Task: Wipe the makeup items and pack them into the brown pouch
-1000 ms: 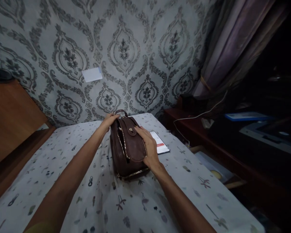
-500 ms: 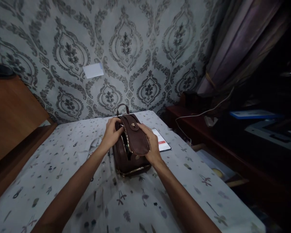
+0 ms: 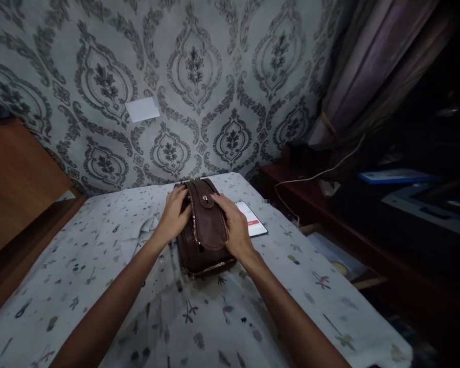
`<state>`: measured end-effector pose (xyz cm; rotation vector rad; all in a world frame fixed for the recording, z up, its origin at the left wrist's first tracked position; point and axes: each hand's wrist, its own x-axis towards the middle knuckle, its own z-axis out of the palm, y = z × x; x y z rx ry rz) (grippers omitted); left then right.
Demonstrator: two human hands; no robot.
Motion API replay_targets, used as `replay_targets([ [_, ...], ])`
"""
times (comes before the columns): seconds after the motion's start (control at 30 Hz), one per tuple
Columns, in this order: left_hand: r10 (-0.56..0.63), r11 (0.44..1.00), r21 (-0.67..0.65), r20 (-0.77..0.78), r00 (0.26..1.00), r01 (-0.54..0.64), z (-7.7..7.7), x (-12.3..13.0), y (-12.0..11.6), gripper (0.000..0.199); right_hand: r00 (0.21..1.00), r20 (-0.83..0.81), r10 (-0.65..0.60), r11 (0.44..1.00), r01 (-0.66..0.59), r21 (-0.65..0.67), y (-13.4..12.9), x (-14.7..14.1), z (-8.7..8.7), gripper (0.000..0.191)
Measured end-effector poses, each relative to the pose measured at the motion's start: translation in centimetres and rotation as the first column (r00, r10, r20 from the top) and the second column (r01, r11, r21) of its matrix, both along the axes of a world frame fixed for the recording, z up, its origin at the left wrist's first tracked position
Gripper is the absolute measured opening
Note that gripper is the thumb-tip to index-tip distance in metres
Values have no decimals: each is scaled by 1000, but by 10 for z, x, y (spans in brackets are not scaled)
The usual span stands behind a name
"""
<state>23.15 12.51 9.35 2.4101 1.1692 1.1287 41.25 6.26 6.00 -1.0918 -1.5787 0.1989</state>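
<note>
A dark brown leather bag (image 3: 210, 230) with a gold clasp and gold zip edging lies on the patterned white cloth. My left hand (image 3: 174, 212) grips its left side, fingers bent over the upper edge and thumb along the flap's side. On the opposite side, my right hand (image 3: 232, 220) holds the bag, its fingertips at the flap near the clasp. The flap lies over the front, with a small dark gap near its lower left. Fingers hide parts of both sides.
Just right of the bag lies a phone or tablet (image 3: 252, 219) with a lit screen. A wooden board (image 3: 19, 184) stands at the left. A white cable (image 3: 314, 179) runs over the dark red furniture on the right. Behind is a patterned wall with a white card (image 3: 142, 109).
The dark opening along the flap's left side has narrowed. The bag's top handle no longer stands up. My left hand has shifted from a pinch at the opening to lying along the side.
</note>
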Motion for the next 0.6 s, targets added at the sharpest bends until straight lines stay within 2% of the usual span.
replay_targets([
  [0.13,-80,994,66,-89,993,86,-4,1,-30,67,998,-34,49,999,-50,-16,-4,2,4,57],
  [0.33,-113,992,37,-108,988,117,-2,2,-40,55,995,-99,29,999,-32,-28,-5,-2,6,56],
  [0.43,-144,985,63,-187,972,158,1,0,-47,64,992,-127,17,999,-21,-29,-4,-6,6,55],
  [0.5,-111,986,88,-266,957,139,2,1,-53,72,989,-148,16,999,-20,-29,-4,-7,7,53],
  [0.6,-27,993,97,-359,933,66,2,2,-57,65,984,-176,15,999,-23,-46,-3,-8,7,51],
])
